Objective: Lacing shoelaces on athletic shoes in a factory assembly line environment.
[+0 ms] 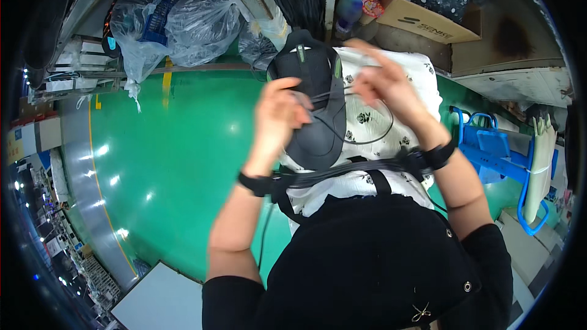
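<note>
A black bag (pixel 313 140) with green trim lies lengthwise in front of me, on white cloth with dark flower prints (pixel 364 119). Above its middle, my left hand (pixel 280 113) has its fingers closed on a thin black cord (pixel 342 139). The cord stretches across the bag to my right hand (pixel 388 82) and hangs in a loose loop below it. Motion blurs my right hand; its thumb and fingers appear to pinch the cord, while the index finger reaches forward. What lies inside the left fingers is partly hidden.
Black cables (pixel 348 173) run between the bands on my wrists. Ahead stand clear plastic bags (pixel 205 21), hanging black strips (pixel 302 0), a bottle (pixel 350 7) and a cardboard box (pixel 422 18). To the right is a blue metal frame (pixel 495 153); green floor (pixel 183 165) spreads left.
</note>
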{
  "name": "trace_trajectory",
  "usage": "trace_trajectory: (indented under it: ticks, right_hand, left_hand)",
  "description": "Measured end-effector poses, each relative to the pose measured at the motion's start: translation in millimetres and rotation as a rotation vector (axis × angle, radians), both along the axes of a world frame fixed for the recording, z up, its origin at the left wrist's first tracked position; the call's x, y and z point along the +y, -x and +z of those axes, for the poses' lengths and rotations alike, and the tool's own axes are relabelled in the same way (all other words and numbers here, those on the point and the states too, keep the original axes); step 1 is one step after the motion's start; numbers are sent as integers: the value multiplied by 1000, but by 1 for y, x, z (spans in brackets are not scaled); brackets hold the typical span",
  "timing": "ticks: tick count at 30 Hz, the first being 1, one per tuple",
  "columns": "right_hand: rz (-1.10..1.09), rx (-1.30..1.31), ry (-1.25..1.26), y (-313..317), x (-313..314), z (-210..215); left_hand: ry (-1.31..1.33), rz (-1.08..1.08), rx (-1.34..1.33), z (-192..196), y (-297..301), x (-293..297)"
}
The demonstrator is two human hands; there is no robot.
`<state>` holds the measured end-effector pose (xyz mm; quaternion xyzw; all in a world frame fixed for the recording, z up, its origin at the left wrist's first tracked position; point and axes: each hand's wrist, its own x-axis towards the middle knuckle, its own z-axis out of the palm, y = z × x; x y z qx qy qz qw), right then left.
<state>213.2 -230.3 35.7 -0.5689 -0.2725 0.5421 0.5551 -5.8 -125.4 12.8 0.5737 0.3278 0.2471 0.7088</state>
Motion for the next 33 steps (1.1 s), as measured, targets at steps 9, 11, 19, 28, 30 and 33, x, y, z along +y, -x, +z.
trace_trajectory:
  ticks: [9,11,19,28,30,33]
  right_hand:
    - [-953,-121,196,-311,-256,-49]
    - [-754,-527,270,-230,-166,-46]
    - [37,-567,68,18,10,-62]
    - [112,-748,208,18,7,-57]
    - [89,-810,189,20,9,-57]
    - [32,-890,142,24,8,-60]
  left_hand:
    - [123,1045,173,-5,390,144]
    - [-109,964,469,-24,328,123]
    - [-206,259,269,-45,24,20]
    - [-188,369,277,-31,19,-4]
    - [-221,401,294,-28,21,-5]
    - [-248,382,298,-29,26,-6]
